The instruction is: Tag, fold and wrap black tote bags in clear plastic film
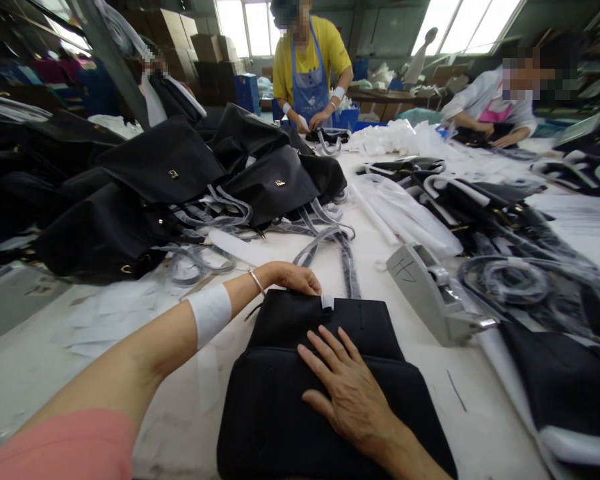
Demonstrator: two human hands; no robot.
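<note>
A black bag (260, 407) lies flat on the white table in front of me, its upper panel narrower than its lower part. My right hand (347, 393) rests palm down on it with the fingers spread. At the bag's top edge, my left hand (300, 279) has its fingers bent together beside a small white piece (327, 303); what they hold, if anything, is hidden. Plastic-wrapped straps (349, 267) run away from the top of the bag.
Black bags with gold clasps (160, 163) are heaped at the left. A grey tape dispenser (425, 290) stands right of the bag, near wrapped straps (513, 280). White paper sheets (115, 310) lie at the left. Two people work across the table (480, 400).
</note>
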